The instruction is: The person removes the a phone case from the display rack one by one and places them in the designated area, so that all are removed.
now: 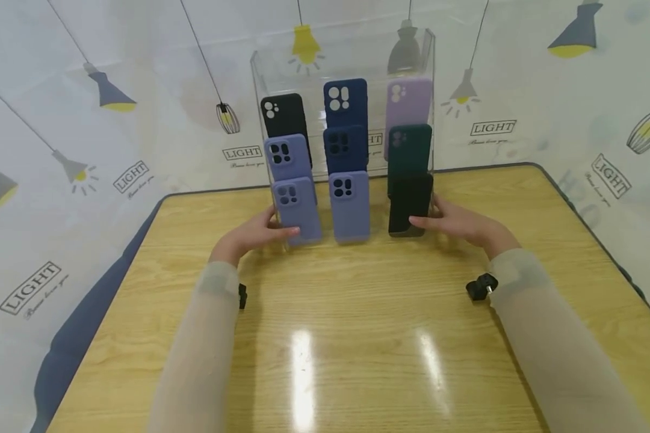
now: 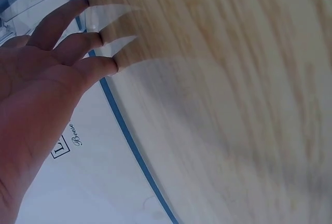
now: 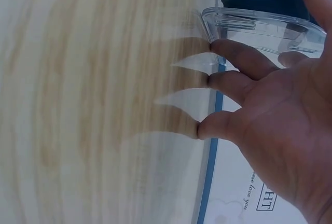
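A clear acrylic display stand (image 1: pixel 368 57) stands at the back of the table with phone cases in three columns. My left hand (image 1: pixel 254 233) grips its lower left side, thumb in front beside the bottom periwinkle case (image 1: pixel 302 210). My right hand (image 1: pixel 460 222) holds the lower right side, its thumb over the bottom black case (image 1: pixel 408 204). In both wrist views, fingertips touch the wooden surface beside the stand's edge. The middle column has two navy cases (image 1: pixel 345 102) above a periwinkle one (image 1: pixel 349 207). A lilac case (image 1: pixel 408 99) and dark green case (image 1: pixel 410 147) fill the upper right.
The wooden table (image 1: pixel 368 337) has a dark blue edge. Behind it hangs a white cloth (image 1: pixel 195 138) printed with lamps and the word LIGHT. Small black devices, one of them a wrist camera (image 1: pixel 481 287), sit at both sleeves.
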Demonstrator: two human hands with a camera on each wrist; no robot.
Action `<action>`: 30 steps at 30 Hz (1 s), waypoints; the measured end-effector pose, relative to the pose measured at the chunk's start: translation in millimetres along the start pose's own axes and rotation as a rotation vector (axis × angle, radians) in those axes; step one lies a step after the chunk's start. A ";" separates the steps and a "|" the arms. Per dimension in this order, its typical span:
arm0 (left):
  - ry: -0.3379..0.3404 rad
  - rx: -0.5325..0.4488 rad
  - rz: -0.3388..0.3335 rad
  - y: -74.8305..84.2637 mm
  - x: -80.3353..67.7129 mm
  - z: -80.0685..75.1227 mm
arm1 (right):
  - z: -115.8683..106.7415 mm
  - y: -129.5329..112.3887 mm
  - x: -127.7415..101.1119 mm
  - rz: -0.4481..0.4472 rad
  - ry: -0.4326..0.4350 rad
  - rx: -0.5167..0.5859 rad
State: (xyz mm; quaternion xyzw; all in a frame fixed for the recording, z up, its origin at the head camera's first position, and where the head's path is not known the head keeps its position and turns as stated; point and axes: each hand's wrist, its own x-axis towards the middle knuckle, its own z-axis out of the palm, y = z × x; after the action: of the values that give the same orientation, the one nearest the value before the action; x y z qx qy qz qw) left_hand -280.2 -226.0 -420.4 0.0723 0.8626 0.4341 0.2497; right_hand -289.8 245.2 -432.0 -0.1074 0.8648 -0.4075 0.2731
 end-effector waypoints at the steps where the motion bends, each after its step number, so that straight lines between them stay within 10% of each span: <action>1: -0.002 -0.003 0.001 -0.3 -0.2 0.2 | 0.3 -0.1 0.1 -0.002 -0.001 0.001; 30: -0.032 0.004 -0.008 -0.5 -3.4 -0.8 | -1.5 -0.2 0.9 -0.005 -0.012 -0.044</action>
State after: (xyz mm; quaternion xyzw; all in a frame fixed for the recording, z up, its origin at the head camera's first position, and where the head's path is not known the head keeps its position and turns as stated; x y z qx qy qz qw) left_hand -277.6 -228.0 -419.2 0.0764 0.8595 0.4303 0.2650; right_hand -291.3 245.6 -431.4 -0.1181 0.8717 -0.3884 0.2745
